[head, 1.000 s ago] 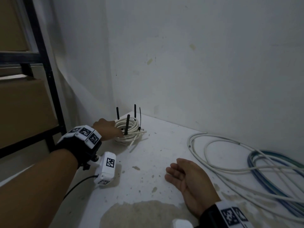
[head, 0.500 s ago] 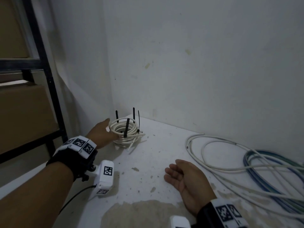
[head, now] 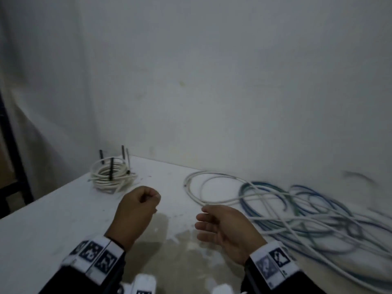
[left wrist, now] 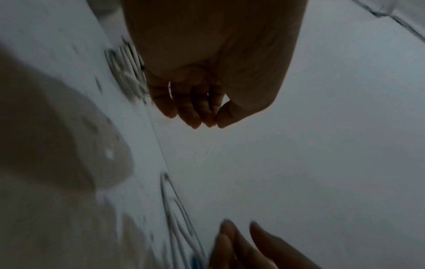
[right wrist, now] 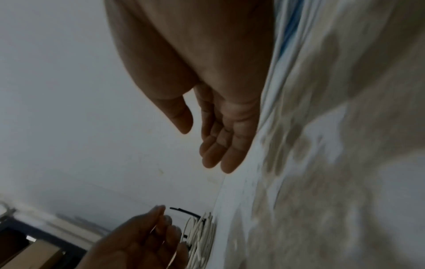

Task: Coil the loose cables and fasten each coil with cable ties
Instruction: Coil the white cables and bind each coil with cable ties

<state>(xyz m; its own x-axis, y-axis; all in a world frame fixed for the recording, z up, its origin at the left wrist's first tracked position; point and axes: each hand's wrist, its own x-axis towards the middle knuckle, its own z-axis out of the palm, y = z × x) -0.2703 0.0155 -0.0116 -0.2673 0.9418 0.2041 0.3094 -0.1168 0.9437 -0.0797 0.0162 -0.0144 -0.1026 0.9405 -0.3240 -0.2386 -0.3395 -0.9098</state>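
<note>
Neither hand held anything. Over the table point(head: 53, 209), the left hand point(head: 135, 211) hung with its fingers point(left wrist: 184, 109) curled loosely toward the thumb, nothing between them, while the right hand point(head: 224, 228) lay relaxed, fingers point(right wrist: 220, 151) nearly straight and slightly spread, palm turned inward. Both hovered above the table's near middle, over a brownish worn patch point(head: 186, 262) in its white top.

Against the wall point(head: 233, 81) behind the table sprawled the loose cables point(head: 307, 221), blue, greenish and white strands tangled together on the table's right side; one white loop point(head: 203, 187) reached out from them toward the table's middle, its nearest stretch just beyond the right hand's fingertips. I could not tell whether they touched it.

At the table's far left corner sat the finished coil point(head: 110, 177) of white cable, bound by black cable ties point(head: 111, 170) whose tails stood upright. It lay apart from the left hand. Beyond the table's left edge stood a dark shelf frame point(head: 12, 158).
</note>
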